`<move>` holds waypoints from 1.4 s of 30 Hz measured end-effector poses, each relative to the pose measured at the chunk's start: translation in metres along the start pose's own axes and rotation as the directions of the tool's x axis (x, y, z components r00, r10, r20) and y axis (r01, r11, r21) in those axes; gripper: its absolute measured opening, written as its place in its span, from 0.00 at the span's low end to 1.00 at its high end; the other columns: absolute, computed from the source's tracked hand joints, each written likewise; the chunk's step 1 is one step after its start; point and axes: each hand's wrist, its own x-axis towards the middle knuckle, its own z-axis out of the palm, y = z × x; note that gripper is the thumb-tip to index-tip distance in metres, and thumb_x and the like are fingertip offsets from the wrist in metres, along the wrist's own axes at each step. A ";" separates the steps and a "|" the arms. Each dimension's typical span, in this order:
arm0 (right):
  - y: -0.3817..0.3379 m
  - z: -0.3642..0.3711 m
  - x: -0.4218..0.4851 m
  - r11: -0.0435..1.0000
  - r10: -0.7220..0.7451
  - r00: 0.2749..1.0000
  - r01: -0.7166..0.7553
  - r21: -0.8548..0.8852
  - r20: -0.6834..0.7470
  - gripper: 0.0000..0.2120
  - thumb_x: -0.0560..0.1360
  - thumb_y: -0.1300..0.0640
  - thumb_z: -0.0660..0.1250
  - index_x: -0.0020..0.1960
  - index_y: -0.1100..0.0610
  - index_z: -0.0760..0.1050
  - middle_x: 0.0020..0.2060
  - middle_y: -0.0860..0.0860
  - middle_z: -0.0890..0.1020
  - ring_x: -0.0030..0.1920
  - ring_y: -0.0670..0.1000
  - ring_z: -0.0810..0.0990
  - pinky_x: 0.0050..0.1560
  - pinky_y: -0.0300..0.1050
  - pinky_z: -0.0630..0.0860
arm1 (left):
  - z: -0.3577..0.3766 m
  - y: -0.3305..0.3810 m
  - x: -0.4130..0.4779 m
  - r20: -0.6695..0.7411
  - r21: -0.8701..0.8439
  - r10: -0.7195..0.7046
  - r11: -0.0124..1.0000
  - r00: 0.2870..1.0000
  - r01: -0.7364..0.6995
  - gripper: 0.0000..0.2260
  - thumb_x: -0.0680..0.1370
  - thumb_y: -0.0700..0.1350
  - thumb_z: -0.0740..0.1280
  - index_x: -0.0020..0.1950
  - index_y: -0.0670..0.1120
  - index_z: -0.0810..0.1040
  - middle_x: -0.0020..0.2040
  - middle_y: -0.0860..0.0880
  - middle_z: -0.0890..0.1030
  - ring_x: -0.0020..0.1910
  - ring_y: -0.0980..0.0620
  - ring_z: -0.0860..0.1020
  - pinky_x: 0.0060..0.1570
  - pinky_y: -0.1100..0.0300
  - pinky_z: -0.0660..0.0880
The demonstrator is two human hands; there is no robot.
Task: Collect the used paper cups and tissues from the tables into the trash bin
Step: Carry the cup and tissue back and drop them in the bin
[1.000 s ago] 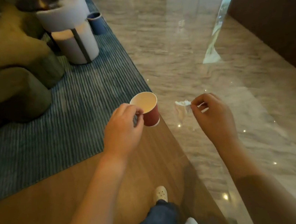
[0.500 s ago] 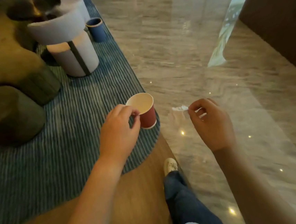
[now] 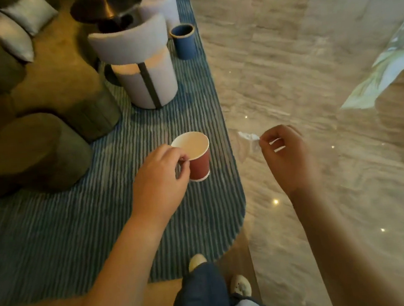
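Note:
My left hand (image 3: 160, 179) pinches the rim of a red paper cup (image 3: 197, 157) with a white inside, holding it upright over the blue striped rug. My right hand (image 3: 286, 157) pinches a small white tissue (image 3: 248, 137) by one corner; the tissue hangs over the marble floor. A blue cylindrical bin (image 3: 183, 41) with an open top stands far ahead at the rug's right edge, well beyond both hands.
A white round stool-like table (image 3: 143, 67) stands ahead on the rug (image 3: 55, 228), with olive poufs (image 3: 38, 153) and a sofa with cushions (image 3: 23, 24) to the left. Polished marble floor (image 3: 298, 57) stretches to the right. My legs and shoes (image 3: 239, 286) show below.
The view has moved forward along the rug: the wooden floor has slid back under me, and the white table and blue bin appear closer. Both hands keep their hold on cup and tissue.

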 end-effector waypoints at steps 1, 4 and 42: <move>0.002 0.012 0.018 1.000 0.004 1.000 -0.004 0.006 0.031 0.05 0.74 0.58 0.66 0.42 0.48 0.75 0.42 0.41 0.76 0.42 0.38 0.76 0.39 0.31 0.71 | 0.004 -0.007 0.016 0.000 0.004 -0.017 1.000 1.000 0.017 0.05 0.74 0.44 0.68 0.49 0.46 0.78 0.46 0.51 0.77 0.45 0.53 0.75 0.41 0.62 0.68; 0.009 0.045 0.076 1.000 -0.010 0.997 0.010 -0.004 0.081 0.05 0.74 0.58 0.67 0.43 0.49 0.75 0.41 0.41 0.76 0.41 0.39 0.76 0.38 0.31 0.70 | 0.020 -0.031 0.073 -0.031 -0.012 -0.075 0.997 0.997 0.075 0.05 0.75 0.43 0.68 0.49 0.46 0.78 0.46 0.51 0.77 0.46 0.54 0.74 0.41 0.63 0.66; 0.091 0.197 0.943 0.983 -0.083 0.996 0.084 -0.165 0.013 0.04 0.74 0.58 0.67 0.43 0.50 0.75 0.40 0.42 0.76 0.38 0.42 0.77 0.34 0.37 0.71 | 0.256 -0.102 0.908 -0.006 -0.082 -0.054 0.995 0.999 0.054 0.04 0.75 0.46 0.69 0.48 0.48 0.78 0.45 0.54 0.77 0.44 0.57 0.73 0.43 0.68 0.69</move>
